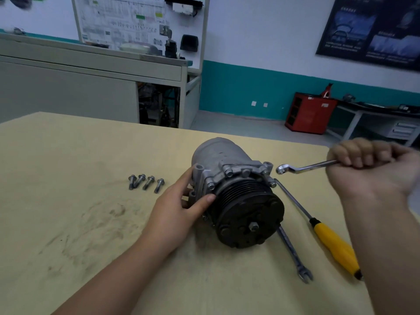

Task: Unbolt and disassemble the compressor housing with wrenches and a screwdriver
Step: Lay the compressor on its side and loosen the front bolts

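White-over-teal wall (pixel 238 87) ran behind the red cabinet (pixel 310 114); grey workbench (pixel 91 87) sat way left of it, dark poster (pixel 372 30) up above.

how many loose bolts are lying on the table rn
4. They lie in a row on the table, left of the compressor: leftmost bolt, second bolt, third bolt, rightmost bolt. Others could be hidden behind the compressor.

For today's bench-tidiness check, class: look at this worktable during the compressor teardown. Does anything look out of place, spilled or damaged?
Nothing looks damaged or spilled. Four loose bolts lie in a neat row. One oddity: the spare wrench runs under the compressor, and dark smudges mark the table.
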